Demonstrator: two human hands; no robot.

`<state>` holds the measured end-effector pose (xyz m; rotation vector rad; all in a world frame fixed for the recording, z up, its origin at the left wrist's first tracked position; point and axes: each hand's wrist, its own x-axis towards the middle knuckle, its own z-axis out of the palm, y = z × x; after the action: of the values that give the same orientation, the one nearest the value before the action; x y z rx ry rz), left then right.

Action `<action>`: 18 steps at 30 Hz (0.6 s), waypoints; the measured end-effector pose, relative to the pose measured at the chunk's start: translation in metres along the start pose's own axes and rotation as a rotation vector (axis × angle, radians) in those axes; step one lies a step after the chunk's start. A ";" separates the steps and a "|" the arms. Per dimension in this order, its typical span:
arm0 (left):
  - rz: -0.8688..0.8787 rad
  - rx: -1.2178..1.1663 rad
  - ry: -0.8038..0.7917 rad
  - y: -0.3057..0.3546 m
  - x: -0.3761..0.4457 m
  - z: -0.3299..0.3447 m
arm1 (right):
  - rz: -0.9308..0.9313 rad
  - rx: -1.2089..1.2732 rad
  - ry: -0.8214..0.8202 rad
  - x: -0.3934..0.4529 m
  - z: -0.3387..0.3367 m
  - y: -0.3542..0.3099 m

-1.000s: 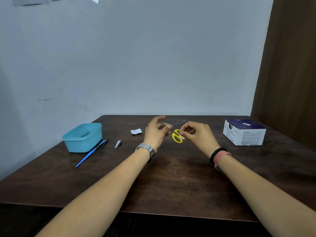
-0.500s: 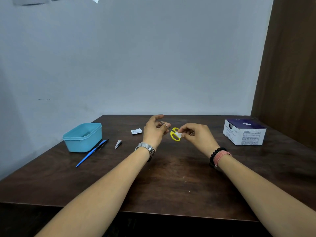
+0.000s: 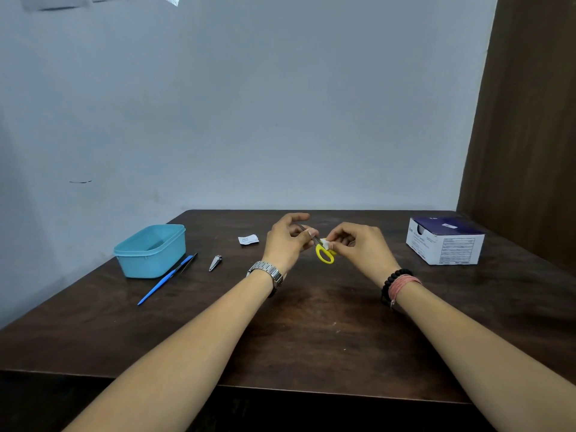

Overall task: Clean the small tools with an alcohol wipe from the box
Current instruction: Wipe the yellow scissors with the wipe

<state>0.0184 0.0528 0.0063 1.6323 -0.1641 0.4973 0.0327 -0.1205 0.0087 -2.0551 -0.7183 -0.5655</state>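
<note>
The scissors [image 3: 324, 252] are held above the desk [image 3: 311, 322] centre, blades pinched by the left hand [image 3: 285, 241] so the yellow handles hang exposed. The wipe [image 3: 325, 243] is pinched against them by the right hand [image 3: 358, 247]; the box [image 3: 445, 241] stands at 2 o'clock.

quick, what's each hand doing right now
Left hand: pinches the blades of the yellow-handled scissors.
Right hand: pinches a white alcohol wipe against the scissors.
</note>
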 end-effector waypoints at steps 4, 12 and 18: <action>0.018 0.058 -0.048 0.000 -0.001 0.001 | 0.000 -0.018 0.005 0.000 0.000 0.000; 0.043 0.059 -0.008 0.004 0.000 -0.002 | 0.108 -0.072 0.030 0.001 -0.004 0.005; 0.040 0.022 0.076 0.003 0.001 -0.005 | 0.094 -0.068 -0.042 0.001 -0.001 0.004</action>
<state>0.0173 0.0578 0.0099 1.6319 -0.1352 0.5925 0.0357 -0.1227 0.0074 -2.1570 -0.6310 -0.5009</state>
